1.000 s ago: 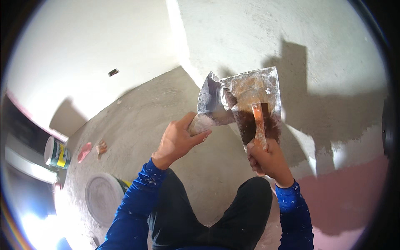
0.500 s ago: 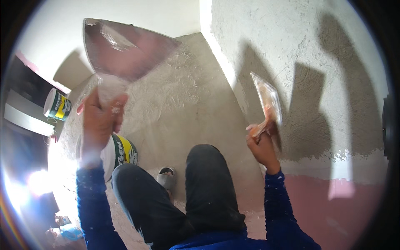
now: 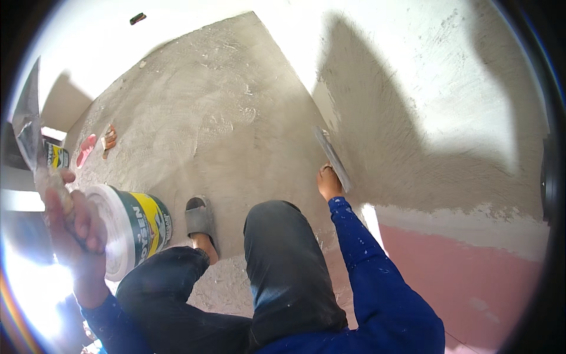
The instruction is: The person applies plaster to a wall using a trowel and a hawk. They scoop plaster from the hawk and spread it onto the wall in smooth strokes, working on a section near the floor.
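Note:
At the far left, my left hand (image 3: 73, 221) is closed round the handle of a wide putty knife (image 3: 28, 115), raised above a paint bucket. Its broad blade shows almost edge-on. My right hand (image 3: 329, 182) grips a flat finishing trowel (image 3: 333, 156), long and narrow from this angle, at the right-hand wall (image 3: 413, 183). Whether the blade touches the wall I cannot tell. The wall carries rough grey-white plaster, with pink paint further down at the right.
A green and yellow bucket with a pale lid (image 3: 109, 233) stands left of my legs. A second bucket (image 3: 57, 154), a pink slipper (image 3: 86, 149) and a brown item (image 3: 109, 141) lie beyond. A small dark object (image 3: 138, 19) shows at the top. Bright light glares at lower left.
My left hand has swung left and down, turning the putty knife edge-on. The right hand and trowel have moved left, and the trowel has tilted. The view has shifted.

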`<state>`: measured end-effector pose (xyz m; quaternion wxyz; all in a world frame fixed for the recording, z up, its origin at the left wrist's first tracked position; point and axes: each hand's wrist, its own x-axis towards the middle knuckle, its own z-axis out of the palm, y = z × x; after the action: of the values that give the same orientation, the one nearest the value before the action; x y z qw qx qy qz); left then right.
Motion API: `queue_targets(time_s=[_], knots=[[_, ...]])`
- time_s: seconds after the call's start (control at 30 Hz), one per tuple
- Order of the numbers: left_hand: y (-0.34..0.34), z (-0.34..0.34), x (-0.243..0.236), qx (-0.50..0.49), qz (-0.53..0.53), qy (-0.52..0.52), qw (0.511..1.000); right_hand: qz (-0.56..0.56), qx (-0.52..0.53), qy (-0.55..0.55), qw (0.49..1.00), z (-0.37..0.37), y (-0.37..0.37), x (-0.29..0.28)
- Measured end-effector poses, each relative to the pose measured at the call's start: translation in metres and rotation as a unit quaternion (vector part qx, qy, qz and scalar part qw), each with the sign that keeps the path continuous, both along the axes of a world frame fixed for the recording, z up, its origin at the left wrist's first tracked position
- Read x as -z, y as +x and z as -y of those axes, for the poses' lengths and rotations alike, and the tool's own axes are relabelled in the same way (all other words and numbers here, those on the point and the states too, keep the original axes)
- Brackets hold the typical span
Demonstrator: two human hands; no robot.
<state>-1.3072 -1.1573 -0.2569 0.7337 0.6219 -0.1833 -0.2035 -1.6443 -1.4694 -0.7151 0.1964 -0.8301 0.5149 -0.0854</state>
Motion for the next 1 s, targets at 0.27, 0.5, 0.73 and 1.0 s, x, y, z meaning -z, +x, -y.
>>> queue_targets(time_s=[0.27,0.5,0.73,1.0], knots=[[0.028,-0.018,0.016,0.149,0.044,0.004,0.988,-0.008,0.03,-0.023,0.999,0.03,0.014,0.035],[0.034,-0.026,0.021,0.109,0.013,0.011,0.994,-0.022,0.095,0.104,0.99,0.048,0.013,0.03],[0.042,-0.034,0.023,0.102,0.052,0.064,0.991,-0.038,0.129,0.04,0.99,0.047,0.017,0.018],[0.055,-0.045,0.024,0.209,0.038,0.022,0.977,0.042,0.131,-0.08,0.987,0.054,0.034,-0.037]])
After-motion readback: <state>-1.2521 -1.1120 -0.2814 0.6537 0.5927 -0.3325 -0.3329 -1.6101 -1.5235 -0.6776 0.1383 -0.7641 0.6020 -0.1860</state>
